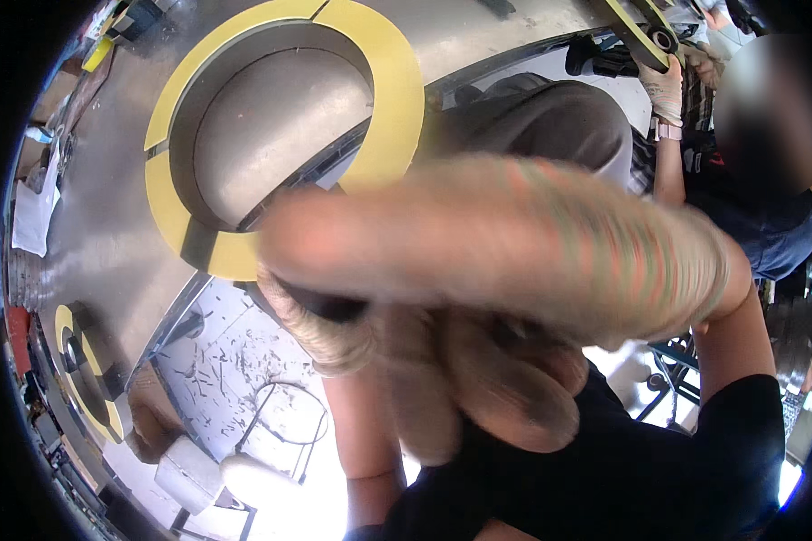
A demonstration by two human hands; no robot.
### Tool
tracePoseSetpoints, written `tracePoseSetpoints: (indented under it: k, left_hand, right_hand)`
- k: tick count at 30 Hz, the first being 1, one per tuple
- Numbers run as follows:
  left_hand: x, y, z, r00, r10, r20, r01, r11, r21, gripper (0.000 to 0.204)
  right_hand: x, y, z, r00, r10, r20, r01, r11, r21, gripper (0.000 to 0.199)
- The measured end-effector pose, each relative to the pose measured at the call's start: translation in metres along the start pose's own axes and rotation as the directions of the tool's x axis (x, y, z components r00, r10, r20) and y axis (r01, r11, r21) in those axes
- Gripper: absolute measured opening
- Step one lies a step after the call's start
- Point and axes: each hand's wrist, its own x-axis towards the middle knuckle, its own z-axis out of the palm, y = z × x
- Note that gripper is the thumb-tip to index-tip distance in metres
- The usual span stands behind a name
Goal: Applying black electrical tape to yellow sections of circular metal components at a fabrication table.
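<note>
A large ring (397,99) with a yellow face split by dark gaps and a grey inner wall is at the upper left, overlapping the table's near edge. My left hand (320,334), in a pale glove, is closed at the ring's near edge; its fingers are partly covered by my other hand. Close to the camera, my gloved right hand (505,261) reaches across from the right, smeared by motion. One digit stretches left over the ring's near side, while the others hang apart below, dark at the tips. Nothing shows in that hand.
The metal table (108,243) fills the upper left. A second yellow-faced ring (88,371) stands at far left. Dark shavings lie on the pale floor (216,361). At upper right, a co-worker's gloved hand (663,92) holds another yellow-faced part (636,34).
</note>
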Motion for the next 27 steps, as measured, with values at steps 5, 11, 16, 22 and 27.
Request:
tracePoseSetpoints:
  k: [5, 11, 16, 22, 27]
  left_hand:
    - [0.019, -0.003, -0.005, 0.998, -0.053, -0.043, 0.061, 0.975, 0.216, 0.060]
    - [0.022, -0.006, -0.003, 0.988, 0.107, 0.113, -0.139, 0.933, 0.331, 0.080]
    - [0.016, -0.035, -0.035, 0.971, 0.124, 0.204, -0.229, 0.723, 0.651, 0.070]
    - [0.016, -0.034, -0.052, 0.976, 0.109, 0.190, -0.205, 0.765, 0.611, 0.063]
    - [0.046, -0.046, -0.069, 0.907, 0.223, 0.357, -0.416, 0.601, 0.683, 0.058]
  right_hand:
    - [-0.035, 0.088, 0.033, 0.763, 0.643, 0.070, -0.626, 0.707, 0.329, 0.054]
    - [0.029, 0.158, 0.023, 0.942, 0.315, -0.117, -0.282, 0.931, 0.233, 0.060]
    - [0.017, 0.143, -0.013, 0.890, 0.431, 0.150, -0.436, 0.900, 0.004, 0.037]
    - [0.022, 0.048, -0.125, 0.773, -0.020, -0.634, -0.510, 0.574, -0.640, 0.043]
    - [0.063, 0.091, -0.203, 0.689, -0.227, -0.688, -0.662, 0.187, -0.726, 0.047]
